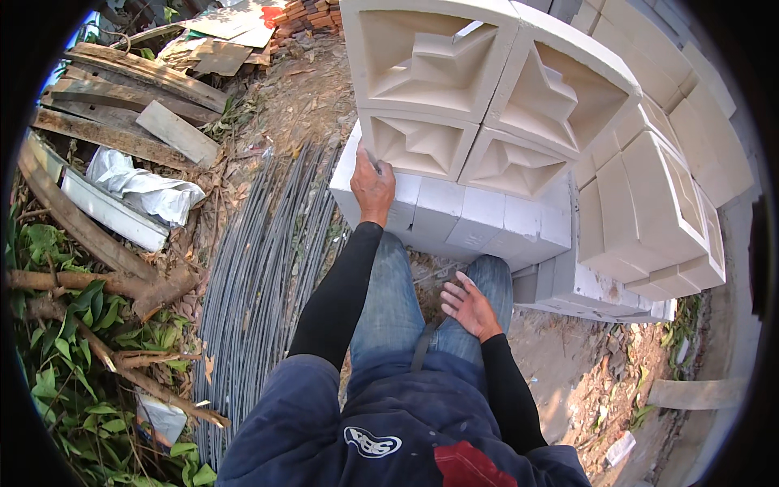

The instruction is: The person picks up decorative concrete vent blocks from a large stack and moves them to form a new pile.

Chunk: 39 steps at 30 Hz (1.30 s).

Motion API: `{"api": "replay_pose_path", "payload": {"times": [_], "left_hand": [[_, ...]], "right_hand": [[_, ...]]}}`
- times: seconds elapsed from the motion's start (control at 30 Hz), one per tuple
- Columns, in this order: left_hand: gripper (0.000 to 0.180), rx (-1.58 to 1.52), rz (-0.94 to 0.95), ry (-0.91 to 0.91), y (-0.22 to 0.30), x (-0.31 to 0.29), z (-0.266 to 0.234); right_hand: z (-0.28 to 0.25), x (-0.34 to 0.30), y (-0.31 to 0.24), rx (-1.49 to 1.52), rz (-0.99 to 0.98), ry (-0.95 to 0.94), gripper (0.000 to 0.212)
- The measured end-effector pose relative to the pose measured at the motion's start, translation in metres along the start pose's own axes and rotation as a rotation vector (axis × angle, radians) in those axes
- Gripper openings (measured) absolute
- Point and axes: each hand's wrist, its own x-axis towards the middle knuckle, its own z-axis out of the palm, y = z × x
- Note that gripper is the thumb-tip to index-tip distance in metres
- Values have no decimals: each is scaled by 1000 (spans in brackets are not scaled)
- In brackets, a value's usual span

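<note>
On the left lay weathered planks (pixel 130 89) and a bundle of steel rods (pixel 260 276) on bare earth. The left hand (pixel 372 188) was closed over the corner of a white decorative concrete block (pixel 418 144) in the stack; a firm, level grip would suit its weight. The right hand (pixel 469 307) hung open, holding nothing, above the thigh.

No packages, labels, signs or screens anywhere among the blocks and debris

Soft, even daylight, faint shadows, sharp focus, strong fisheye bending toward black rim.
</note>
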Motion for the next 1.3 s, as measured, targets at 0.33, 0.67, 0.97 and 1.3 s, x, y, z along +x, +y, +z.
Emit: {"api": "replay_pose_path", "payload": {"times": [0.33, 0.67, 0.97, 1.3], "left_hand": [[58, -43, 17, 4, 0, 2, -4], [60, -48, -36, -41, 2, 1, -8], [64, -81, -109, -156, 5, 7, -12], [81, -729, 50, -103, 61, 103, -58]], "right_hand": [[4, -1, 1, -1, -12, 11, 58], [8, -4, 0, -9, -19, 7, 60], [4, -4, -1, 33, -25, 9, 54], [1, -1, 1, 53, -35, -65, 64]]}}
